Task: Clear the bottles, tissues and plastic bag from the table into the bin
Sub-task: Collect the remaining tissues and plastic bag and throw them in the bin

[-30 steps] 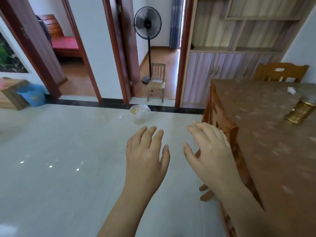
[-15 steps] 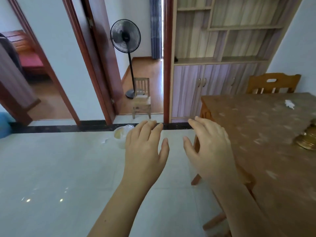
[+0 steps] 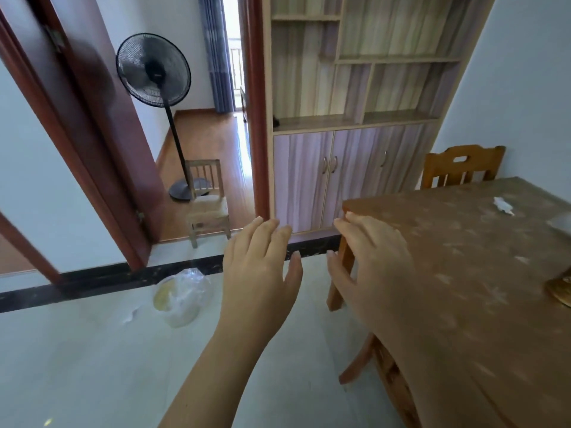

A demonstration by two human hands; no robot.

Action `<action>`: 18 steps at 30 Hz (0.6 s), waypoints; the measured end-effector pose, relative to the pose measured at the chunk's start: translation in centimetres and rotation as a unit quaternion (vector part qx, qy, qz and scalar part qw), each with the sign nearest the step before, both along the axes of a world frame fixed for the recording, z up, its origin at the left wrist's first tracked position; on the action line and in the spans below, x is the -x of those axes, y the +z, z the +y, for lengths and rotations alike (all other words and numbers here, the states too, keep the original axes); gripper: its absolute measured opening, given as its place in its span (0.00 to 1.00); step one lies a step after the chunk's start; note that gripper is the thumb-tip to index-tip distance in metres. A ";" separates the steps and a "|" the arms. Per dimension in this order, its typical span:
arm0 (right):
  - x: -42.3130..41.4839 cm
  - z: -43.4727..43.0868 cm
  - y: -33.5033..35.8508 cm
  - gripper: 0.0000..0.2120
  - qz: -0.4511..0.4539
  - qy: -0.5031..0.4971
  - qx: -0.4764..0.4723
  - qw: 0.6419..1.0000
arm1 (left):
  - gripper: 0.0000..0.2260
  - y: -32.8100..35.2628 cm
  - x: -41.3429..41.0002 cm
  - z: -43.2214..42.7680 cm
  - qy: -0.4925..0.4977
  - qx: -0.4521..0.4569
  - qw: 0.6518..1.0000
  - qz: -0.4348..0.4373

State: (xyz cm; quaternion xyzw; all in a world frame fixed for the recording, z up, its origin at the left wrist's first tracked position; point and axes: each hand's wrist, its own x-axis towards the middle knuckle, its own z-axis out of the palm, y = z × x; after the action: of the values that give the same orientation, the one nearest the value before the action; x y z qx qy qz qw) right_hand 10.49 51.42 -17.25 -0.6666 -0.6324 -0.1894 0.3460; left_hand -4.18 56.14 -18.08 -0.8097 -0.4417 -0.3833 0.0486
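A: Where's the crumpled white tissue (image 3: 503, 206)?
B: On the brown patterned table (image 3: 463, 273), two o'clock from the empty, spread right hand (image 3: 367, 261); it's nearer than the left hand (image 3: 259, 270), also empty.

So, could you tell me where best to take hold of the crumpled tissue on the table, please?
Probably pinch the tissue at its raised crumpled middle, from above. It lies low and loose on the table, so there is no edge to slide under. The right hand is nearer and empty.

No readable text, label, brand, number or sign shows anywhere.
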 end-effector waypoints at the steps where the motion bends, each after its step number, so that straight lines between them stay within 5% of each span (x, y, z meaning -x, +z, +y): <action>1: 0.2 2.2 0.2 0.20 0.001 -0.002 0.005 1.000 | 0.18 0.3 0.1 2.3 -0.007 -0.002 1.000 0.000; 18: -10.9 29.3 -0.2 0.20 0.048 -0.094 -0.009 0.994 | 0.15 0.7 -11.7 32.8 -0.125 -0.038 0.991 0.016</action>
State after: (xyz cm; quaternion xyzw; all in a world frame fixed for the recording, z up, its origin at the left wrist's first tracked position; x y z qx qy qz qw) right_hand 21.42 80.73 -17.45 -0.7287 -0.5476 -0.1944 0.3623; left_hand 7.57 88.93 -17.39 -0.8622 -0.3216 -0.3894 0.0383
